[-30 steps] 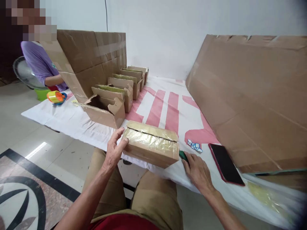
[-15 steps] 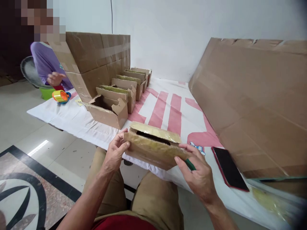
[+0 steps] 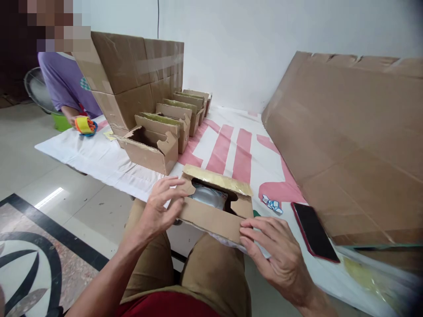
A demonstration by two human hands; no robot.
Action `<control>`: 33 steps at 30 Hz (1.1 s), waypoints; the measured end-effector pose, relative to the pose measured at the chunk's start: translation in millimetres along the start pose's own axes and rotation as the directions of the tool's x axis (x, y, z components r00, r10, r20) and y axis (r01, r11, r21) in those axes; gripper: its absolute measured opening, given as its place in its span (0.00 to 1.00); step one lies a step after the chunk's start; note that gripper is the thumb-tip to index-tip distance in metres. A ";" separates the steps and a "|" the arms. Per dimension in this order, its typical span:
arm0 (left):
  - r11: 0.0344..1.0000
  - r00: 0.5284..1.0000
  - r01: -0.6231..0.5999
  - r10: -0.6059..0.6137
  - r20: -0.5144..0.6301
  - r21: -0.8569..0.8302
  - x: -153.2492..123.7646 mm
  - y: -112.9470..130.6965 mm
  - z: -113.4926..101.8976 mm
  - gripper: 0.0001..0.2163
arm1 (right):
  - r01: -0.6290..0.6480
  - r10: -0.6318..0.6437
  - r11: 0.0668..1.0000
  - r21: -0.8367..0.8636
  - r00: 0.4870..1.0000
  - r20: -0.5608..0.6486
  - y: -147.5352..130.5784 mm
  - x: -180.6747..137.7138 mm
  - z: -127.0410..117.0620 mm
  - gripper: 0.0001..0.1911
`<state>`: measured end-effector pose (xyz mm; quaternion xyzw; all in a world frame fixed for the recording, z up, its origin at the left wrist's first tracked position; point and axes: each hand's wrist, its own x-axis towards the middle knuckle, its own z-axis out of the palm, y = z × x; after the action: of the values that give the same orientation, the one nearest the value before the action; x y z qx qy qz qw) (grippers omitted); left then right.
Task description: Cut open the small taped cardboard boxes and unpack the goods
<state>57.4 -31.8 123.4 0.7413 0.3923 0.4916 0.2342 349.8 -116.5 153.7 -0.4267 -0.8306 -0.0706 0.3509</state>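
A small cardboard box sits at the near edge of the table, its top flaps spread apart. Through the opening shows a shiny silver-grey packet; its exact kind is unclear. My left hand holds the box's left end, fingertips over the small side flap. With thumb and fingers, my right hand pinches the right corner of the front flap, which is folded outward. Yellowish tape covers the raised back flap. A bit of something green peeks out beside the box's right end, mostly hidden.
Several open cardboard boxes stand in a row before a large carton. A phone and a crumpled blue-white wrapper lie on the right. A large cardboard sheet leans there. Opposite, a co-worker's hand holds a yellow-orange tape dispenser.
The front flap has been folded outward toward me, uncovering the silver-grey packet. Both my hands shifted along the box. The co-worker's hand has come down onto the tape dispenser.
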 end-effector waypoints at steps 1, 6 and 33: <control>0.991 0.993 -0.099 0.093 0.068 0.087 6.9 6.9 2.5 0.10 | -0.008 0.008 1.000 -0.006 1.000 0.010 1.4 7.6 -1.4 0.06; 0.892 0.876 -0.357 0.218 0.429 0.277 31.3 22.2 10.2 0.15 | -0.025 0.040 0.999 -0.046 0.930 0.364 4.9 47.6 5.4 0.12; 0.859 0.989 0.100 -0.143 0.048 0.502 2.0 -19.2 17.1 0.24 | 0.045 0.050 0.981 -0.188 0.879 0.474 42.3 87.9 29.7 0.15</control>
<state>66.6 -18.3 103.4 0.7703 0.5415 0.3266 0.0820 332.1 -19.7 180.4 -0.4640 -0.8799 -0.0435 0.0930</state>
